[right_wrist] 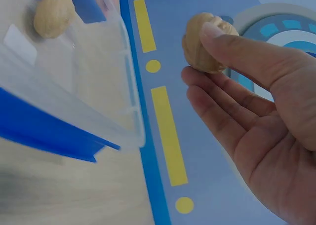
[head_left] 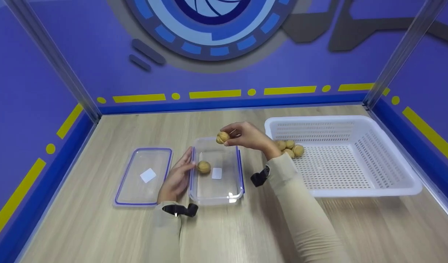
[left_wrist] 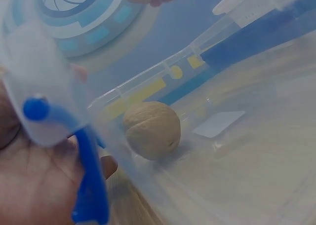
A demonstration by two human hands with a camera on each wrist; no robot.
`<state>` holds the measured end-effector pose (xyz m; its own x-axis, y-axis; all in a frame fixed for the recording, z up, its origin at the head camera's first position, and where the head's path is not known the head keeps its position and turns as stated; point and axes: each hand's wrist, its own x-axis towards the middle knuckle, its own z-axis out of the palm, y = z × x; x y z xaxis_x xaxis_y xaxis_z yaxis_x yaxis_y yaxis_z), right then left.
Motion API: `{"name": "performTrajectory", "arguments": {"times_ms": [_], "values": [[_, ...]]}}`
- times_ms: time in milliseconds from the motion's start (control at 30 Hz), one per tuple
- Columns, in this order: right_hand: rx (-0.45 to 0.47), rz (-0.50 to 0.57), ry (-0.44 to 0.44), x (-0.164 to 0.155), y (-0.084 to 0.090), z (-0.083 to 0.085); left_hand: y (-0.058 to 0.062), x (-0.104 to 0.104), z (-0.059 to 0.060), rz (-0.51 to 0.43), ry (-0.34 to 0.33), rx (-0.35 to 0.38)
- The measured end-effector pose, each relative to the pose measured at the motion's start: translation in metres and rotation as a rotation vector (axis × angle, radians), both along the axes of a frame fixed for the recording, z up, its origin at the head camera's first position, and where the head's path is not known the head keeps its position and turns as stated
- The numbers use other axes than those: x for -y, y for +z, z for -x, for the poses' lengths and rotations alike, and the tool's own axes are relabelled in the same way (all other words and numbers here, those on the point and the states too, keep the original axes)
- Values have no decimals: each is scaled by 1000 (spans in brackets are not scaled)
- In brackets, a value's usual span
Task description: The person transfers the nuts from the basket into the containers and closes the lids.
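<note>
My right hand [head_left: 249, 136] pinches a walnut [head_left: 222, 137] between thumb and fingertips, above the far end of a clear plastic food container [head_left: 216, 190]. In the right wrist view, the thumb lies across the held walnut [right_wrist: 205, 42] with the other fingers below it. A second walnut [head_left: 204, 167] lies inside the container near its left wall, beside a white label [head_left: 216, 173]. My left hand [head_left: 177, 179] rests along the container's left side, fingers extended and thumb near the rim. The left wrist view has its palm beside a blue-edged side latch [left_wrist: 91, 180].
On the right stands a white perforated basket [head_left: 395, 168] with several walnuts [head_left: 289, 148] in its left corner, partly hidden by my right wrist. A clear lid [head_left: 143, 190] with a blue seal lies flat left of the container. Blue panels [head_left: 209, 80] enclose the wooden tabletop.
</note>
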<state>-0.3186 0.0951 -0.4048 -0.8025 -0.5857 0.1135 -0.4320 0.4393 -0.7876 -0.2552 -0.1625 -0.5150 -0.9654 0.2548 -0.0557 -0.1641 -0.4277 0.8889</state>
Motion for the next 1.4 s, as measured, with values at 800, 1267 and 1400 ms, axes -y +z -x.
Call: {"name": "performTrajectory", "arguments": {"times_ms": [800, 1267, 1400], "values": [[53, -42, -55, 38, -15, 0, 0, -2, 0, 10, 5, -16], [96, -83, -110, 56, -34, 3, 0, 0, -1, 28, -14, -47], [86, -95, -120, 60, -39, 3, 1, 0, 0, 36, -28, -59]]}}
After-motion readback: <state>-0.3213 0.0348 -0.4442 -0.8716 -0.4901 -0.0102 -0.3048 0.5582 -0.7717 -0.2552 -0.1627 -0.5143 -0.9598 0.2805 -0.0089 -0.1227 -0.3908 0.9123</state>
